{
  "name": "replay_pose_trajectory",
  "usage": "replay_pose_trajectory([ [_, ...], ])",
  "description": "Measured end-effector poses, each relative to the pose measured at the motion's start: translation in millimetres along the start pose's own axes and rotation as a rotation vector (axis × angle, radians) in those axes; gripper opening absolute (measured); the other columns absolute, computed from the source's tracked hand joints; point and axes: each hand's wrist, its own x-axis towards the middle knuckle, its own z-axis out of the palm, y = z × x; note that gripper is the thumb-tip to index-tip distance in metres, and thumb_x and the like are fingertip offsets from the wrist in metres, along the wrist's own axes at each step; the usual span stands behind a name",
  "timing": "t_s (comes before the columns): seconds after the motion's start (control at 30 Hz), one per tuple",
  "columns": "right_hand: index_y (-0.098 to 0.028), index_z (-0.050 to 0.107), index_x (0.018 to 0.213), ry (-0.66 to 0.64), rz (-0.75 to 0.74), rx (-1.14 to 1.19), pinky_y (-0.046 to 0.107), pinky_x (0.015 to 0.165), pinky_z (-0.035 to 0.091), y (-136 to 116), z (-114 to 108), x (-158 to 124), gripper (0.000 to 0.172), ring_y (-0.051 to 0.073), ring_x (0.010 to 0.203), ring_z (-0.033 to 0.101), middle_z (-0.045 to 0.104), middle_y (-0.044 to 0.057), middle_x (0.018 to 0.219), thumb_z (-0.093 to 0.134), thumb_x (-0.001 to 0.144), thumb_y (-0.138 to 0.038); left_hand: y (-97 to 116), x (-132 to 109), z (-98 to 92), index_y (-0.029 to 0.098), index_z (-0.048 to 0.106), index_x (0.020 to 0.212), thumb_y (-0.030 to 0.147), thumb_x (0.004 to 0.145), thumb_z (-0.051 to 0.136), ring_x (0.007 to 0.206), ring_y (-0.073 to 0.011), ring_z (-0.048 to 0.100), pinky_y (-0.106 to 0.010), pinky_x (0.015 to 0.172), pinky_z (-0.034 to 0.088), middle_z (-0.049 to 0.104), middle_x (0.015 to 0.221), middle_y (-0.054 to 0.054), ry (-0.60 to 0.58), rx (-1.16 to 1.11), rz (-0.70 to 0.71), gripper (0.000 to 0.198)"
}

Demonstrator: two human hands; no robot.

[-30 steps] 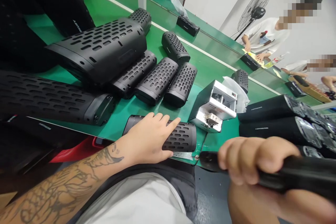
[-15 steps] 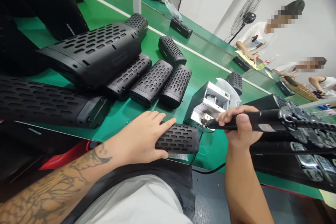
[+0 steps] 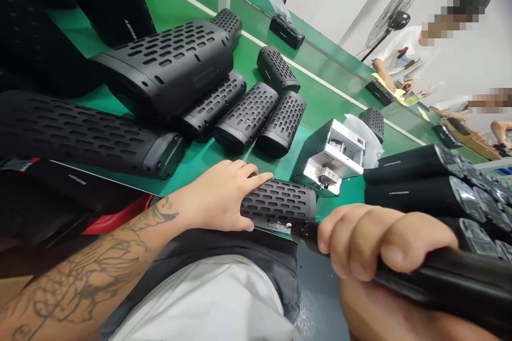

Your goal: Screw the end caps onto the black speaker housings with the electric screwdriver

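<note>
My left hand grips one end of a black slotted housing lying at the near edge of the green bench; thumb on the near side, fingers across the top. In my right hand is a black electric screwdriver, fingers wrapped round its body. Its tip points left, just beside the housing's near side, with a small bright spot at the end, possibly a screw. Whether the tip touches the housing I cannot tell. Behind the housing stands a silver screw feeder.
Several more slotted housings lie at the back left, one large one resting over others. Black units with shiny ends are stacked at the right. Across the bench sits a person near a standing fan.
My right hand has brought the screwdriver away from the screw feeder, towards me and down to the housing's near side. My left hand keeps its hold, and the view has shifted slightly.
</note>
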Motion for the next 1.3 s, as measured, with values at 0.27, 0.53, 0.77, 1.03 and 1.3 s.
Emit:
replay_pose_trajectory([
  [0.27,-0.024,0.078,0.104,-0.147,-0.015,0.044,0.042,0.061,0.067,32.8,9.5,10.1,0.046,0.019,0.053,0.07,0.075,-0.001,0.071,0.086,0.103,-0.07,-3.4,-0.6,5.4,0.028,0.063,0.171,0.059,0.079,0.101,0.125,-0.0402,0.076,-0.05,0.103,0.061,0.078,0.146,-0.014,0.038,-0.053,0.013,0.105],
  [0.53,-0.024,0.073,0.101,-0.285,0.049,0.094,0.039,0.067,0.07,41.3,12.4,20.0,0.035,0.018,0.059,0.075,0.075,-0.001,0.072,0.089,0.107,-0.056,-2.9,0.1,5.0,0.026,0.059,0.176,0.061,0.084,0.097,0.134,-0.0431,0.075,-0.053,0.107,0.061,0.075,0.153,-0.016,0.001,-0.062,0.012,0.106],
  [0.77,-0.026,0.076,0.108,-0.541,0.066,0.135,0.043,0.068,0.073,46.7,2.1,31.3,0.031,0.02,0.059,0.075,0.079,0.0,0.077,0.096,0.101,-0.049,-0.7,0.1,0.2,0.027,0.058,0.177,0.061,0.084,0.095,0.134,-0.0436,0.075,-0.053,0.108,0.061,0.075,0.153,-0.016,-0.018,-0.086,-0.006,0.106],
  [1.03,-0.026,0.07,0.094,-0.327,0.037,0.012,0.037,0.064,0.066,33.3,19.6,11.7,0.04,0.016,0.055,0.07,0.071,-0.003,0.068,0.087,0.107,-0.059,-1.6,-1.1,5.3,0.027,0.06,0.174,0.062,0.083,0.096,0.131,-0.0419,0.075,-0.052,0.106,0.062,0.076,0.149,-0.016,0.017,-0.071,-0.005,0.104],
  [1.3,-0.023,0.083,0.09,0.241,-0.264,-0.082,0.035,0.051,0.063,44.3,-52.4,61.3,0.033,0.016,0.043,0.063,0.071,-0.004,0.061,0.098,0.089,-0.052,0.3,-2.0,9.1,0.025,0.063,0.171,0.055,0.083,0.094,0.127,-0.0413,0.076,-0.056,0.106,0.063,0.076,0.146,-0.016,0.036,-0.07,-0.026,0.098],
])
